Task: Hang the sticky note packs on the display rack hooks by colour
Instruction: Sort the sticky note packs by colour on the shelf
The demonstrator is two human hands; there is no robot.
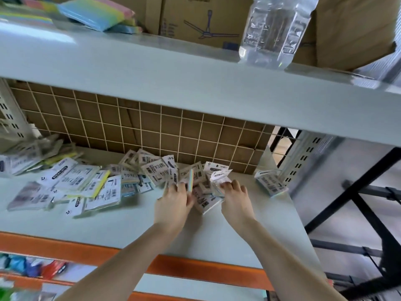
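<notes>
The left hand (173,200) pinches a pastel-edged sticky note pack (191,178), held on edge just above the shelf (121,227). The right hand (233,197) has its fingers curled on a white-carded pack (220,175) (motion blur makes the exact grip hard to read, but it seems to hold it). Both sit at the near edge of the heap of sticky note packs (152,168) spread along the shelf before the wire grid panel (138,124). One more pack (270,183) lies apart, right of the hands.
</notes>
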